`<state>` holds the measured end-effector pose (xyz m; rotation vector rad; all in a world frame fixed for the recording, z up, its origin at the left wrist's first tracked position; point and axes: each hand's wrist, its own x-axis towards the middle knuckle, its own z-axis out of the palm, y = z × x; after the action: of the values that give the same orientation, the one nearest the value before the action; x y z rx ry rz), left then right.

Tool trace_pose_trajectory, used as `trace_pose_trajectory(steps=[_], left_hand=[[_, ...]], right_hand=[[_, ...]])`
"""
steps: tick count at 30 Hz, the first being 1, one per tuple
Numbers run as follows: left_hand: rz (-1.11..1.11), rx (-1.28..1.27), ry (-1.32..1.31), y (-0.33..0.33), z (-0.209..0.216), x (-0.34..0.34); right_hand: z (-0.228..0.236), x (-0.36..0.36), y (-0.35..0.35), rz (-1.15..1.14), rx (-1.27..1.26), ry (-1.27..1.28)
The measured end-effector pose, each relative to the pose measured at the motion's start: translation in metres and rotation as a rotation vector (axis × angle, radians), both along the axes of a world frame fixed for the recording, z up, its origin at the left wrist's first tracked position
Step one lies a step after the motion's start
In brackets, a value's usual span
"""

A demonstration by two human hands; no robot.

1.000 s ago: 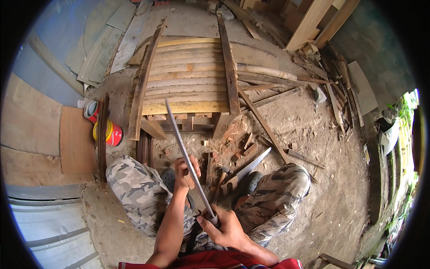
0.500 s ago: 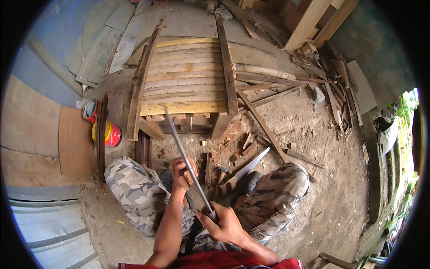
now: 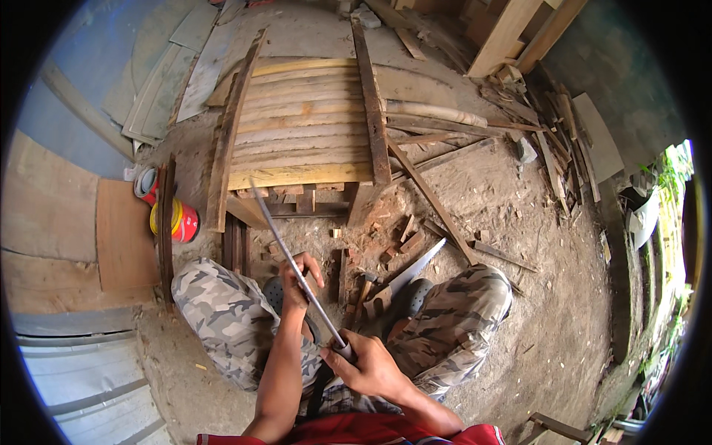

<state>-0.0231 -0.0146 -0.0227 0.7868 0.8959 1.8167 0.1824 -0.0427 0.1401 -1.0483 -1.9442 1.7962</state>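
My right hand [image 3: 371, 365] is wrapped round the grey handle of a machete [image 3: 280, 241], seen nearly edge-on. Its long blade slants up and to the left, the tip over the near edge of the slatted wooden frame [image 3: 300, 176]. Beside the middle of the blade, my left hand [image 3: 298, 280] is closed on a small tan piece of wood [image 3: 311, 282], partly hidden by the fingers and blade. Between my feet lie a handsaw [image 3: 419, 267] and a hammer [image 3: 365, 291].
Brick-like wood offcuts [image 3: 400, 243] are scattered ahead on the dirt floor. A red and yellow can [image 3: 185, 221] stands at the left behind upright dark boards [image 3: 166, 226]. Scrap timber [image 3: 552, 148] is heaped along the right wall. A loose plank [image 3: 434, 204] leans toward my right knee.
The machete's tip has swung a little to the left. My left hand has shifted slightly up along the blade, its fingers held differently. My right hand keeps its grip near the same spot.
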Motion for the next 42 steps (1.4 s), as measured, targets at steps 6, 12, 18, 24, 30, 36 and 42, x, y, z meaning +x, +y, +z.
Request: trace_pose_trajectory(steps=[6, 12, 18, 24, 30, 36, 42], left_hand=[[0.017, -0.032, -0.043, 0.002, 0.001, 0.006], [0.057, -0.028, -0.085, 0.001, 0.002, 0.009], [-0.001, 0.025, -0.092, 0.001, -0.005, 0.003], [0.004, -0.011, -0.109, 0.005, -0.003, 0.006], [0.032, 0.04, -0.003, 0.006, -0.005, 0.0], [0.027, -0.01, -0.028, 0.004, -0.009, 0.005], [0.024, -0.046, -0.081, 0.0, -0.019, 0.005]], right_hand=[[0.006, -0.003, -0.004, -0.068, -0.028, 0.061], [0.005, -0.004, -0.004, -0.059, -0.049, 0.029], [-0.002, -0.005, 0.002, 0.015, 0.015, -0.015], [-0.002, -0.009, 0.003, -0.043, -0.082, 0.019], [0.0, -0.004, -0.004, -0.092, -0.039, 0.154], [-0.003, -0.007, 0.003, -0.046, -0.05, 0.033], [-0.007, -0.007, 0.004, -0.034, -0.159, 0.001]])
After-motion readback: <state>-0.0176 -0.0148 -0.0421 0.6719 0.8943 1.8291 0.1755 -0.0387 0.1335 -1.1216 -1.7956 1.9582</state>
